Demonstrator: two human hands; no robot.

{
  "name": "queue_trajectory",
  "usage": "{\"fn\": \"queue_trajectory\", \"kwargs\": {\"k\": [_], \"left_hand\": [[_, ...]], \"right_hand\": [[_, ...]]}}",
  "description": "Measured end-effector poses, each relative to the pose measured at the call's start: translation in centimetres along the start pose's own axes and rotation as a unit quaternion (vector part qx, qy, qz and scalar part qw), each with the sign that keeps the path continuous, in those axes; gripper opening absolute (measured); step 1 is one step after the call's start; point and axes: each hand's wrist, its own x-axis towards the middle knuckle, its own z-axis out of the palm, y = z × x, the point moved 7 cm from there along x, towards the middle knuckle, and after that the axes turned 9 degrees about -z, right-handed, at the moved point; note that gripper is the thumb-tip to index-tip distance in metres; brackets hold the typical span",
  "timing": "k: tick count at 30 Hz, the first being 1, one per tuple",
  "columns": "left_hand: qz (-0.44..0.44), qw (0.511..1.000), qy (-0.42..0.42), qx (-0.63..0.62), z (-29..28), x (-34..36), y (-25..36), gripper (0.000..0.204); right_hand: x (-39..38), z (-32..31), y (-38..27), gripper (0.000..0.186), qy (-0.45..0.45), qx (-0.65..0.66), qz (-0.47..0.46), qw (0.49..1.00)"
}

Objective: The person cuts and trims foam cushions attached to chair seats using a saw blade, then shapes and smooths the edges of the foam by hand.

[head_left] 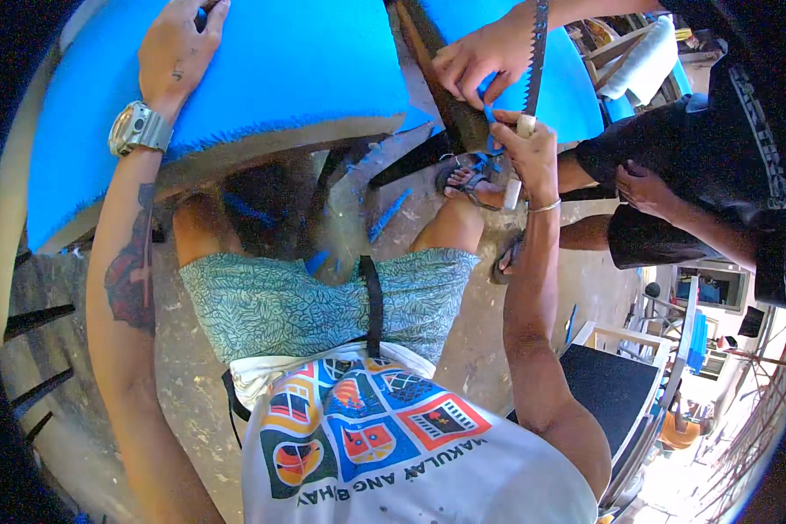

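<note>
- Saw (pixel 534 77): right of blue panel (pixel 271 70); blade points far, teeth face left.
- Right hand (pixel 534 150): closed around its pale handle, beside blue strip (pixel 489 116).
- Left hand (pixel 176 63): over panel's left part; cannot tell whether fingers pinch anything.
- Co-worker's hand (pixel 479 59): near teeth; advisable to angle blade away while handling strip.

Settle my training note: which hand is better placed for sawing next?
Probably the right hand: it grips the handsaw by its white handle, while the left hand rests on the blue-covered panel.
</note>
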Motion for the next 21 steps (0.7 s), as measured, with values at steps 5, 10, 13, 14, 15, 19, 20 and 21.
{"fn": "queue_trajectory", "kwargs": {"k": [5,10,13,14,15,19,20,21], "left_hand": [[-0.01,1.0,-0.007,-0.001,-0.6,-0.4,0.7,0.021],[0.003,0.999,-0.017,-0.032,-0.5,0.0,0.6,0.021],[0.006,1.0,-0.009,-0.006,-0.3,0.1,0.1,0.02],[0.007,1.0,-0.009,-0.005,-0.2,0.1,0.0,0.02],[0.005,1.0,-0.005,-0.011,-0.3,0.0,-0.1,0.02],[0.004,0.999,-0.001,-0.038,0.1,-0.2,0.3,0.019],[0.001,0.999,-0.003,-0.035,0.1,-0.2,0.4,0.019],[-0.002,0.999,-0.003,-0.032,0.1,-0.2,0.5,0.019]], "right_hand": [[0.1,0.1,0.2,0.021,-0.006,-0.006,0.017,1.0],[-0.4,0.0,-0.1,0.02,0.02,-0.089,-0.036,0.995],[-1.5,0.1,-1.1,0.021,0.097,-0.121,-0.133,0.979],[-1.8,0.3,-1.1,0.021,0.103,-0.12,-0.143,0.977],[-2.0,0.6,-1.4,0.022,0.1,-0.165,-0.171,0.966],[-2.1,0.2,-2.1,0.025,0.094,-0.306,-0.24,0.916],[-1.7,-0.2,-1.8,0.023,0.071,-0.271,-0.229,0.932],[-1.2,-0.6,-1.5,0.021,0.048,-0.235,-0.22,0.946]]}}
